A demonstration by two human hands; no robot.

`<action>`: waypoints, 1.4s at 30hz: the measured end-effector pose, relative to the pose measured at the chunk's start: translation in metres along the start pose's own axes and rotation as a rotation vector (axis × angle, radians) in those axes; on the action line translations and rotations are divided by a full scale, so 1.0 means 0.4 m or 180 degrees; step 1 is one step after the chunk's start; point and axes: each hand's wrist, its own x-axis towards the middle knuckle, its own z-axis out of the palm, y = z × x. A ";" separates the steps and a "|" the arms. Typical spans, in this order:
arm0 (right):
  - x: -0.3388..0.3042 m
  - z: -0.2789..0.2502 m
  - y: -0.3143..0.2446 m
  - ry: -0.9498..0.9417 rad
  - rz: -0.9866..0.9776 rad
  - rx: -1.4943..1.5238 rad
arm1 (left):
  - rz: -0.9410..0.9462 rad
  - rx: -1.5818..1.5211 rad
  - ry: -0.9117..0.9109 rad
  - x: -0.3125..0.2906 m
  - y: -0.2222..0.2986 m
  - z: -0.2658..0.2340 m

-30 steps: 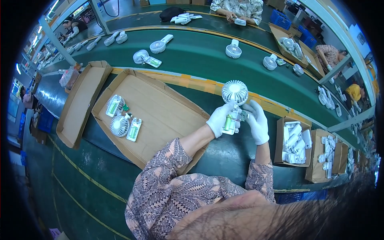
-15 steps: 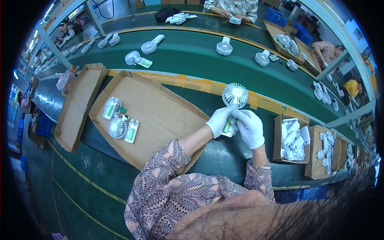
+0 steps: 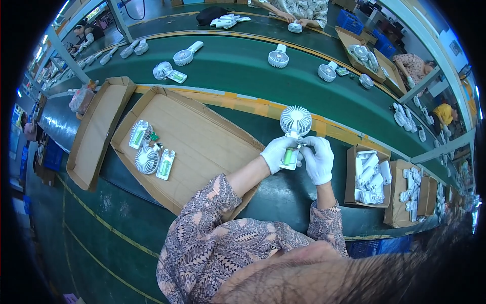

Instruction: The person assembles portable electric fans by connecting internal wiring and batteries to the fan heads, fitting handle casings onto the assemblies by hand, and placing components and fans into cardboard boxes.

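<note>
A white handheld fan (image 3: 295, 120) with a round grille stands in front of me, its handle open and a green battery (image 3: 288, 156) showing inside. My left hand (image 3: 276, 154), in a white glove, grips the handle from the left. On the other side, my gloved right hand (image 3: 319, 160) pinches at the joint between handle and fan head; whatever is between its fingertips is too small to name. Left of my hands, a shallow cardboard tray (image 3: 212, 134) holds two more opened fans, one with its grille (image 3: 147, 160) facing up.
A small carton (image 3: 349, 175) of white handle shells sits to my right, beside another carton (image 3: 395, 202) of white parts. A narrow cardboard tray (image 3: 91, 137) lies at far left. Beyond the taped edge, a green conveyor (image 3: 233, 66) carries several fans; a co-worker's hands (image 3: 296, 21) work across it.
My right hand has shifted slightly up and right off the handle, uncovering more of the green battery. My left hand still holds the fan. Fans on the conveyor have moved slightly left.
</note>
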 end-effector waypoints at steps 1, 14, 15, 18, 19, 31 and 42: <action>-0.005 0.010 0.011 -0.0161 0.0439 0.0266 | 0.0054 -0.0016 0.0083 0.002 -0.002 -0.003; -0.018 0.033 0.069 -0.0622 0.1781 0.1596 | 0.0006 -0.0098 0.0250 0.001 -0.006 0.005; -0.018 0.034 0.069 -0.0625 0.1790 0.1598 | 0.0000 -0.0101 0.0256 -0.002 -0.001 0.010; -0.012 0.029 0.061 -0.0688 0.1830 0.1484 | -0.0097 -0.0416 0.0221 -0.009 0.006 0.025; -0.004 0.024 0.052 -0.0711 0.1557 0.1209 | -0.0103 -0.0415 0.0226 -0.011 0.003 0.030; -0.009 0.035 0.073 -0.0703 0.0726 0.0210 | -0.0084 0.0427 0.0553 -0.004 -0.009 0.021; -0.008 0.039 0.023 -0.0882 -0.0184 -0.0916 | 0.0119 0.0648 0.0808 0.022 -0.030 0.010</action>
